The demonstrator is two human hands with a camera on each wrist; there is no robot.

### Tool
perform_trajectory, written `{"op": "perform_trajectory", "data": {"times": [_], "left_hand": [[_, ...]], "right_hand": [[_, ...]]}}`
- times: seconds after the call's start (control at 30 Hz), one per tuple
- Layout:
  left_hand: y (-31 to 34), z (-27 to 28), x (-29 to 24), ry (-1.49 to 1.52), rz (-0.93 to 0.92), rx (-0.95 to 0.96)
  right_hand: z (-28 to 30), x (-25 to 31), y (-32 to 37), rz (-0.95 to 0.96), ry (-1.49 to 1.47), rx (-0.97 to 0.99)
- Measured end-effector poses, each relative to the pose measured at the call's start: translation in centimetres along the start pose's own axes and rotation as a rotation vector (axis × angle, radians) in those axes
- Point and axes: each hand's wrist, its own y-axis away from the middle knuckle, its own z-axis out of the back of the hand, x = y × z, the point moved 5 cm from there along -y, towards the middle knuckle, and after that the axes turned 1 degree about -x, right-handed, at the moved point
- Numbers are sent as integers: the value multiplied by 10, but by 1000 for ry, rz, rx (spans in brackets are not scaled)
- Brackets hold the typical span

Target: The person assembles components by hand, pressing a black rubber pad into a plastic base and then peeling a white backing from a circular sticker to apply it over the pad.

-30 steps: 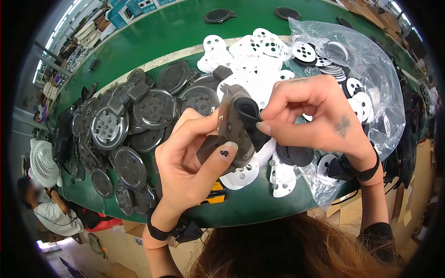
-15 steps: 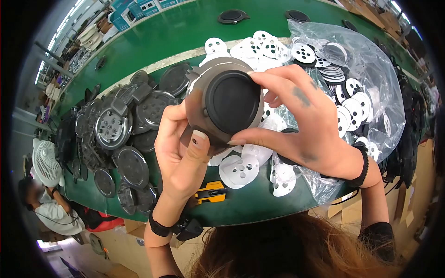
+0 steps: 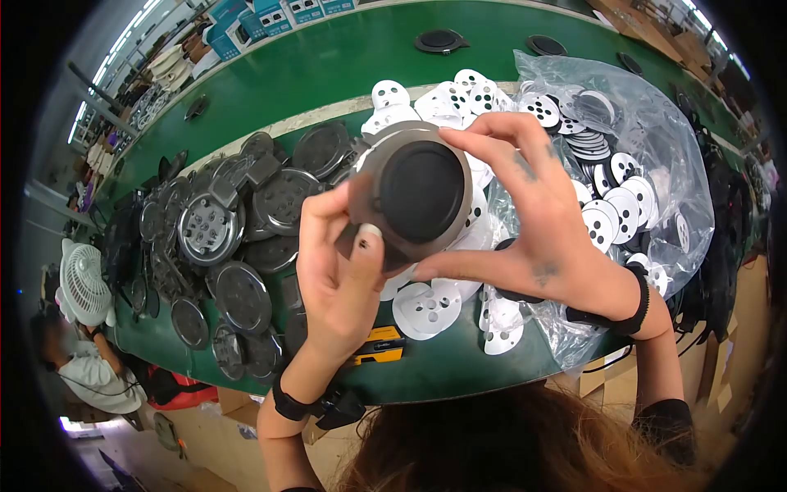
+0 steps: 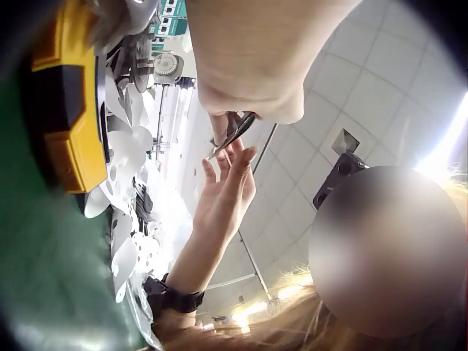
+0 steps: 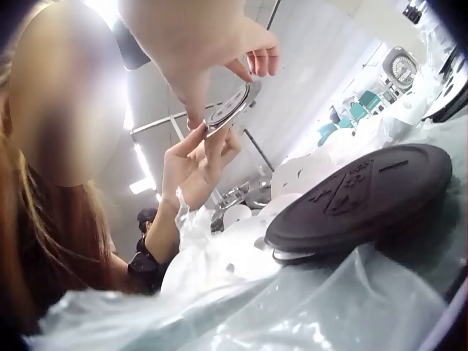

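Black pad (image 3: 423, 193) — unfolded now, flat on disc (image 3: 385, 152)

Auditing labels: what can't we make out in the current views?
Head: left hand, some fingers hidden by the grey disc.
Head: whether the black pad is stuck down; the pad covers the join.
Right wrist: marks on the loose black disc, too slanted and blurred to read.
Head: lettering on the blue boxes, too small.
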Motion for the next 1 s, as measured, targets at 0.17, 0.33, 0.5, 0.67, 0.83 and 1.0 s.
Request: {"op": "perform_trajectory", "data": {"times": [0.17,0.33,0.5,0.67,0.83,1.0], "left_hand": [[9,6,7,-185,-104,99],[7,8,10,-177,-172,81],[6,16,4,-199,-197,8],[3,20,-2,-179,-258,-9],[5,12,-3,-111,-201,28],[6,3,-6,-5,-134,8]], "right_hand": [[-3,-3,1,-11,-51,-2],[-3,-6,3,-55,-151,-21],[4,-14,-1,-45,-246,-16],[12,-26,-12,-336,-689,38],[-2,-37,-5,-706,-915,235],[-5,-39,-4,-717,-880,217]]}}
